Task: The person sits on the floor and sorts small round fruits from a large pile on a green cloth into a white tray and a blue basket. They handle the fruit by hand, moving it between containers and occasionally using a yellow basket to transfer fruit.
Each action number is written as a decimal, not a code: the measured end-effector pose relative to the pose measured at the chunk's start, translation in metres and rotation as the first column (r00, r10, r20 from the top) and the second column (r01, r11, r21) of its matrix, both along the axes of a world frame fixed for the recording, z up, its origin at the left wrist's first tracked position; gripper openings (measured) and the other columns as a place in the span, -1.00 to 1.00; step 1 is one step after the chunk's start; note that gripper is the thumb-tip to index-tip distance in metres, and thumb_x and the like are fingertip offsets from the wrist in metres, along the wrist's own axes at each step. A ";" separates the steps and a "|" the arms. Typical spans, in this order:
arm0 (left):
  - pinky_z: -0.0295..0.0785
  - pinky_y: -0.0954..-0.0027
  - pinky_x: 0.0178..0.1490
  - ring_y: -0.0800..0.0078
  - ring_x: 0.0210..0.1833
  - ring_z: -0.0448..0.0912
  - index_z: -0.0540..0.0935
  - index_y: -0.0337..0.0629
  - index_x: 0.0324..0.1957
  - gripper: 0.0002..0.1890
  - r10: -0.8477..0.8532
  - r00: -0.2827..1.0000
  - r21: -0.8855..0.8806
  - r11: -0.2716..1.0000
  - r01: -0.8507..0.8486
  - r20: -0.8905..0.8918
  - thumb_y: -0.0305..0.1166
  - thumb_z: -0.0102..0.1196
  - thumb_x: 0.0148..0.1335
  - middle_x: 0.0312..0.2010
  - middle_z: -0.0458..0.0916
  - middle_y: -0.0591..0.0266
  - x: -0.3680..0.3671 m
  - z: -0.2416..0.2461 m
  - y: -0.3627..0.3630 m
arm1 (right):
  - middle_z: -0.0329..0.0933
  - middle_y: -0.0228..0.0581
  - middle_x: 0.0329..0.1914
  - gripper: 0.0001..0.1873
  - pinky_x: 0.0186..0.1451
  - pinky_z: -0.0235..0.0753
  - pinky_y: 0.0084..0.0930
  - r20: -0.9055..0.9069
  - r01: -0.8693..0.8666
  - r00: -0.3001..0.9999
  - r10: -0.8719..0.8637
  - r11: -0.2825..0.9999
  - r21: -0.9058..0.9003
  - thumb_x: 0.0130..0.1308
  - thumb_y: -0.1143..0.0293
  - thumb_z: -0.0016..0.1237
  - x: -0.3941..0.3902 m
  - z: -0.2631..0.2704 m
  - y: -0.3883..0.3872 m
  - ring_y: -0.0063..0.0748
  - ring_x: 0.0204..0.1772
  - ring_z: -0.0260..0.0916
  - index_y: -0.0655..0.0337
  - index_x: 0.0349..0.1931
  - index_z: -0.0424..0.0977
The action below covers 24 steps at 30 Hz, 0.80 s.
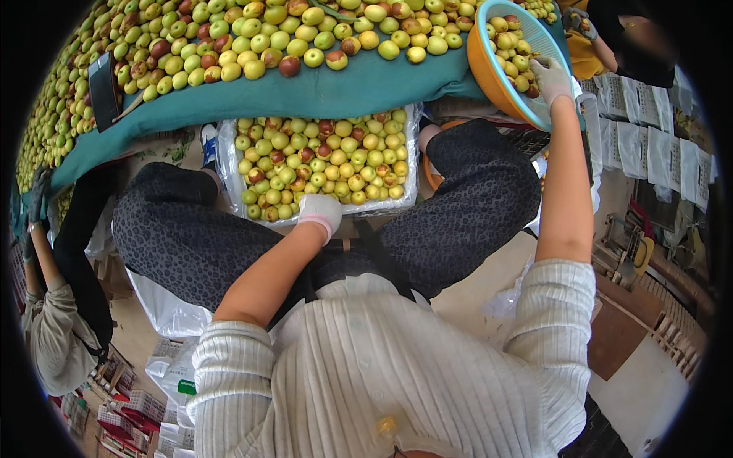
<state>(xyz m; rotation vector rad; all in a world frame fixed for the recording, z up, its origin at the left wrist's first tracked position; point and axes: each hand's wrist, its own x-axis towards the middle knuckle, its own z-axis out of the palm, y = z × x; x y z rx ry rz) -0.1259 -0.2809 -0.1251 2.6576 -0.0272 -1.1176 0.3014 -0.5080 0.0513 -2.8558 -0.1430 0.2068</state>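
Note:
My right hand (552,78), in a pale glove, reaches into a light blue plastic colander (545,34) nested in an orange basin (487,74). Its fingers are beside green and reddish jujubes (507,40); whether it grips one cannot be told. My left hand (320,212), in a white glove, rests at the near edge of a plastic-lined crate (412,166) between my knees. Jujubes (332,166) fill that crate. The left fingers are curled and partly hidden, so their hold cannot be seen. Beyond the crate, many loose jujubes (275,40) lie on a teal cloth (275,97).
A dark smartphone (103,91) lies on the cloth's left part. A co-worker (57,320) is at the far left, and another co-worker's gloved hand (579,24) shows at upper right. Lined crates (647,109) stand at the right.

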 end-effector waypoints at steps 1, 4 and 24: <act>0.57 0.15 -0.24 0.19 -0.19 0.72 0.79 -0.05 -0.26 -0.71 0.019 1.000 0.017 1.000 -0.018 -0.021 -0.32 -0.04 0.25 -0.27 0.75 0.12 -0.002 -0.003 0.001 | 0.54 0.02 0.18 -0.44 0.28 0.40 -0.25 -0.131 0.038 0.991 -0.035 0.999 0.025 0.25 0.02 0.11 0.011 -0.015 -0.006 -0.04 0.23 0.47 0.17 0.16 0.50; 0.58 0.16 -0.22 0.21 -0.20 0.73 0.79 -0.06 -0.27 -0.73 0.042 0.999 -0.006 0.999 -0.041 0.022 -0.33 -0.01 0.23 -0.28 0.76 0.14 -0.002 -0.009 0.006 | 0.57 0.02 0.13 -0.44 0.27 0.42 -0.29 -0.028 -0.109 0.994 0.106 0.970 -0.218 0.23 -0.03 0.15 0.039 -0.052 -0.007 -0.06 0.21 0.49 0.15 0.12 0.55; 0.57 0.12 -0.11 0.16 -0.12 0.71 0.77 -0.10 -0.18 -0.67 0.150 0.979 -0.032 0.987 -0.156 -0.140 -0.22 -0.03 0.25 -0.19 0.75 0.07 -0.007 -0.003 0.011 | 0.41 0.01 0.04 -0.70 0.17 0.49 -0.15 -0.365 -0.539 0.680 0.636 0.771 0.340 0.12 0.38 0.07 -0.356 -0.138 0.122 0.05 0.10 0.45 0.17 -0.10 0.48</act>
